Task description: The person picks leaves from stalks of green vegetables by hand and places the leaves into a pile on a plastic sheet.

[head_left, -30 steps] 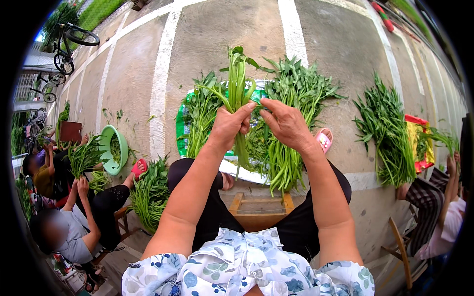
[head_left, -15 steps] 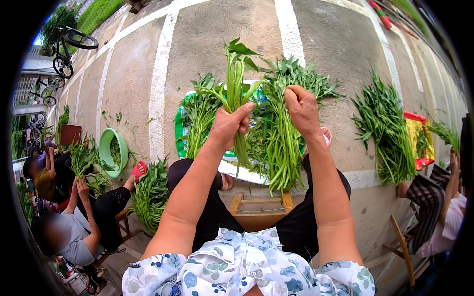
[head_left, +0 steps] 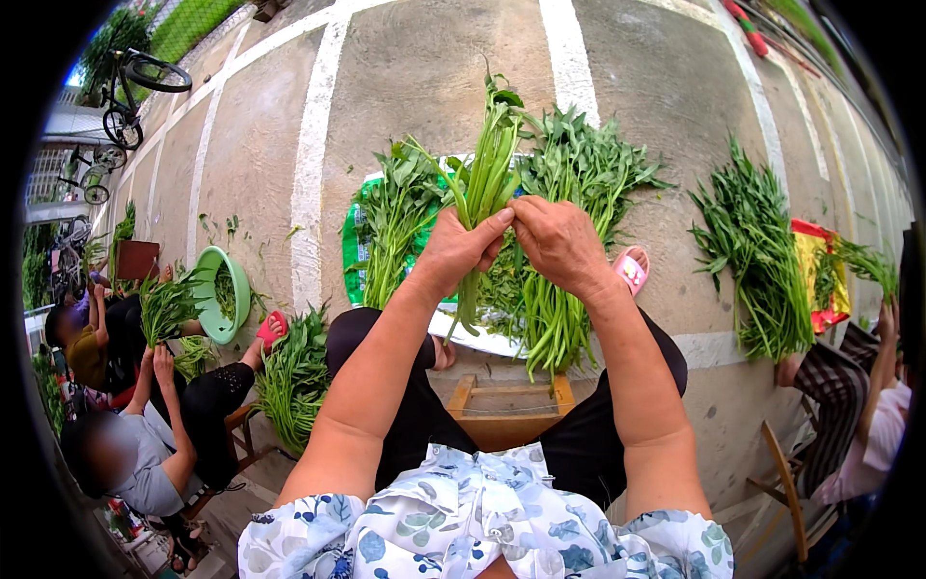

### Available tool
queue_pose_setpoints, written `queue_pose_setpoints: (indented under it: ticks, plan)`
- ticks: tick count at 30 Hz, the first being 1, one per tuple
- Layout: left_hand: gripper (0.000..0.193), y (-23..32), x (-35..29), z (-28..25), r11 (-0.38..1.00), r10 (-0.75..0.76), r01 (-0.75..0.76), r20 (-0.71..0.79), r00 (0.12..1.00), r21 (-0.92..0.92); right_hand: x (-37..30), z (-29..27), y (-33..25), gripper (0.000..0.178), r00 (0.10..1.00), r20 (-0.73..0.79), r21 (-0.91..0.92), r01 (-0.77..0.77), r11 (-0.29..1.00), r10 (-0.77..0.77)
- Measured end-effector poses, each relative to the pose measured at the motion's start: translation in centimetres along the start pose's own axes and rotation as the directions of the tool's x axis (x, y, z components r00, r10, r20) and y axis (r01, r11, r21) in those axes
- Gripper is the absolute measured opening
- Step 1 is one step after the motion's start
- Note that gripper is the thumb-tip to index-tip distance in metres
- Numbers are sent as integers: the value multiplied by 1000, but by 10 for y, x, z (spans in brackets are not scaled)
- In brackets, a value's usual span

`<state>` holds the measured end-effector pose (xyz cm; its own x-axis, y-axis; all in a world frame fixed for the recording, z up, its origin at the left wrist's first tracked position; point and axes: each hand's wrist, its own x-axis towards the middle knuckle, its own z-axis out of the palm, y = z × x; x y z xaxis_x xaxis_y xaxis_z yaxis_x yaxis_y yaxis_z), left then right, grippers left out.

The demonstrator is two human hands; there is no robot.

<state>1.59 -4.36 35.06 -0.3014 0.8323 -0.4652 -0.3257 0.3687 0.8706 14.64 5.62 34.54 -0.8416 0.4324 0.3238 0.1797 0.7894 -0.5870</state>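
Observation:
My left hand (head_left: 451,253) is wrapped round an upright bunch of water spinach (head_left: 489,172), stems poking out below the fist. Beside its thumb, my right hand (head_left: 561,243) is pinched at the bunch's right side; whatever is between its fingertips is hidden. Beneath my hands lies a green and white plastic sack (head_left: 355,246) spread on the ground. On it rest a left pile of water spinach (head_left: 391,227), a larger right pile (head_left: 588,174) partly behind my right hand, and loose leaves and scraps between them.
To the left are a green basin (head_left: 214,333), another heap of greens (head_left: 294,376) and seated people handling greens. At the right, a big pile of greens (head_left: 757,256) lies by a red and yellow sack (head_left: 815,280) near another person. A wooden stool (head_left: 506,425) shows between my knees.
My right hand has come left and down from above the right pile to meet the bunch. My left hand has shifted slightly right, still holding the water spinach.

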Motion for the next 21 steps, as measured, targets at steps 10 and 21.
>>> queue_pose_setpoints:
  ticks: [10,21]
  plan:
    - [20,-1,0,6,996,77,-77,-2,997,-43,2,10,-8,22,875,-4,486,-422,765,485]
    - [16,3,0,-10,964,-1,0,-4,1000,-264,2,-11,27,36,777,253,692,-561,453,576]
